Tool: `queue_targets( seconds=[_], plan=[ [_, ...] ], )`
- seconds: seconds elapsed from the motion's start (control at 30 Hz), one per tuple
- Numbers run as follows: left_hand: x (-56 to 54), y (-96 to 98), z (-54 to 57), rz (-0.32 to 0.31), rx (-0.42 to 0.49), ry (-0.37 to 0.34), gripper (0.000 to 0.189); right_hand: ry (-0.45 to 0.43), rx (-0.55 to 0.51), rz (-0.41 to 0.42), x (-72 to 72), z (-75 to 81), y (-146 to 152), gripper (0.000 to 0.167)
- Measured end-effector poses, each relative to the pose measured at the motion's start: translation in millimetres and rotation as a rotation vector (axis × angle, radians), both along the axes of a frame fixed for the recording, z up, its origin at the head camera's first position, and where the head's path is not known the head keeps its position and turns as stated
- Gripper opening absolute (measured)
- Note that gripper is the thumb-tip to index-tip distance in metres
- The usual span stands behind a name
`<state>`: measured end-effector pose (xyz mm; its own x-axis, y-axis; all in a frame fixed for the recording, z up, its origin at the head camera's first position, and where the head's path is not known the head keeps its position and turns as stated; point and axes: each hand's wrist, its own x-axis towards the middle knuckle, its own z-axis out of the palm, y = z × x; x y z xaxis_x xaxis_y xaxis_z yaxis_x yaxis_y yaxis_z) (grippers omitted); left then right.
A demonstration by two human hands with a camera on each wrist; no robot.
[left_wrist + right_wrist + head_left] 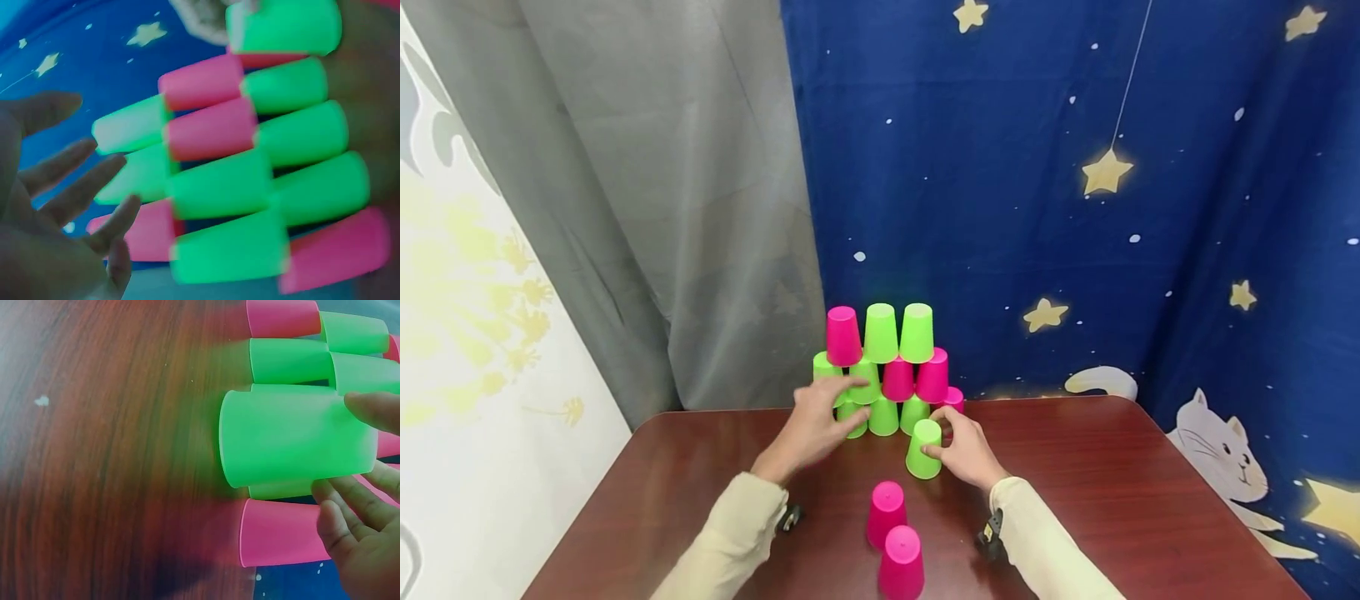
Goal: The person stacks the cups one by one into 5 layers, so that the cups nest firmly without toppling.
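A pyramid of upside-down pink and green plastic cups stands at the back of the table, with a top-row green cup point(881, 333) at its middle and a top-row pink cup point(843, 337) at its left end. My right hand point(967, 450) holds another green cup point(923, 461) upside down in front of the stack, thumb on one side and fingers on the other. My left hand point(815, 418) hovers by the stack's left side with fingers spread, holding nothing. Those spread fingers point(69, 181) also show in the left wrist view.
Two upside-down pink cups stand nearer me, the rear pink cup point(887, 512) close behind the front pink cup point(902, 567). They sit between my forearms on the brown table point(700, 475). A grey curtain point(715, 208) and a blue starry curtain point(985, 208) hang behind the table.
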<state>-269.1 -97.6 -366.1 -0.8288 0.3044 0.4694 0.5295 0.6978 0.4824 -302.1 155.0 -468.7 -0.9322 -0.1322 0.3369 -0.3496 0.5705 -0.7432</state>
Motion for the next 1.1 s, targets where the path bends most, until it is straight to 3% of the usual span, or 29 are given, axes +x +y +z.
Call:
queue_targets(
  seconds=[0.23, 0.43, 0.67, 1.1],
  plan=[
    [23.8, -5.1, -48.9, -0.153, 0.005, -0.260, 0.045, 0.007, 0.057, -0.010, -0.4, 8.7, -1, 0.041],
    [31.3, -5.8, -73.3, -0.268, 0.014, -0.353, 0.047, -0.025, 0.042, 0.005, 3.2, 14.4, -4, 0.040],
    [36.7, -5.3, -86.2, -0.291, 0.039, -0.420, 0.046, -0.058, -0.024, 0.057, 5.6, 16.6, -4, 0.042],
    [36.8, -4.3, -91.5, -0.296, 0.054, -0.414, 0.043, -0.080, 0.002, 0.115, 6.9, 28.9, -2, 0.038]
  ],
)
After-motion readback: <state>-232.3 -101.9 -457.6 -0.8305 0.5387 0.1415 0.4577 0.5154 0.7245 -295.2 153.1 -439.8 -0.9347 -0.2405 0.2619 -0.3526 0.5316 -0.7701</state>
